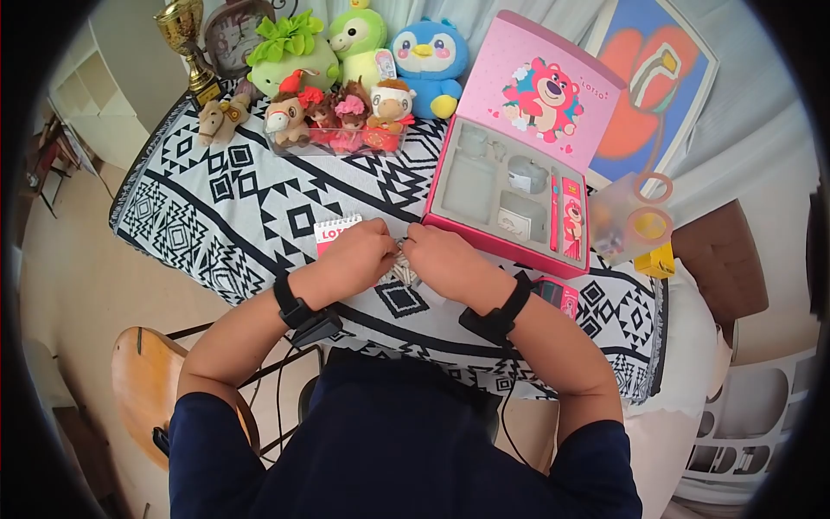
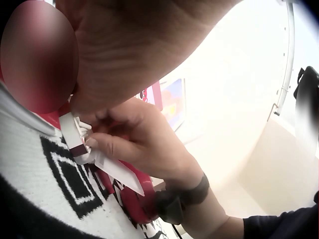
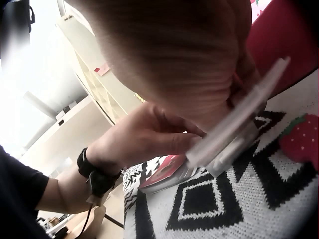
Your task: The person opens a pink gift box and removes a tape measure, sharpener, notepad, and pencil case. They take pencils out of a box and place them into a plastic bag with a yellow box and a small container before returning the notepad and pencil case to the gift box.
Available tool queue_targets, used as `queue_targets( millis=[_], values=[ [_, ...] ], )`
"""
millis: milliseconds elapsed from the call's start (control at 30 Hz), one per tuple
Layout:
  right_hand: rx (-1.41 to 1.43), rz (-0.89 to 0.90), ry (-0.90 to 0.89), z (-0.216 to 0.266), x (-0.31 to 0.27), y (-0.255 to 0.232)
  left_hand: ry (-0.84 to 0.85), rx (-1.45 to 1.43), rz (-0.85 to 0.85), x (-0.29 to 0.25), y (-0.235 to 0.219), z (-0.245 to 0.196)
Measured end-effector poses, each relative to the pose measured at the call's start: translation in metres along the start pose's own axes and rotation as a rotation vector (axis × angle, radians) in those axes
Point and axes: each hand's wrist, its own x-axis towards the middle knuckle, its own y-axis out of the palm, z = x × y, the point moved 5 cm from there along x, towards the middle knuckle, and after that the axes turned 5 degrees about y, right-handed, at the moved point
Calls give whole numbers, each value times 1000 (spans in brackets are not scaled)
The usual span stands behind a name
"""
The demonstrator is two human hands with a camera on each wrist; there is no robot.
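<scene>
Both hands meet over the patterned cloth in front of a pink gift box (image 1: 510,246). Between them is a small white box (image 2: 73,133) with a dark end and thin white sticks (image 2: 84,126) inside. A translucent flap (image 3: 239,117) stands out from it. My left hand (image 1: 359,257) grips the box from the left, its thumb at the edge in the right wrist view. My right hand (image 1: 445,259) pinches it from the other side, thumb (image 2: 112,146) beside the sticks. Many fingertips are hidden. A spiral notepad (image 1: 335,232) lies beside my left hand.
The gift box's lid (image 1: 545,91) stands raised; its tray holds a pen (image 1: 554,212) and moulded hollows. Plush toys (image 1: 424,65) and a trophy (image 1: 183,39) line the back. A pink-and-dark item (image 1: 558,297) lies near my right forearm, tape rolls (image 1: 650,225) further right.
</scene>
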Motion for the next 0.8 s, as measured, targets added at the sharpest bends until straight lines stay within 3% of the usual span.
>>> queue_targets(
  millis=[267,467,667,800],
  values=[
    [-54,62,-41,-4,-1,1,-59,-14,-9,2,2,1],
    [57,3,-28,-17,-9,-4,-69,32,-34,2,-1,-1],
    [-27,62,130,-30,-28,-24,-68,183,-37,0,-9,4],
    [-50,81,138,-39,-32,-4,-23,264,-58,2,-13,-1]
  ],
)
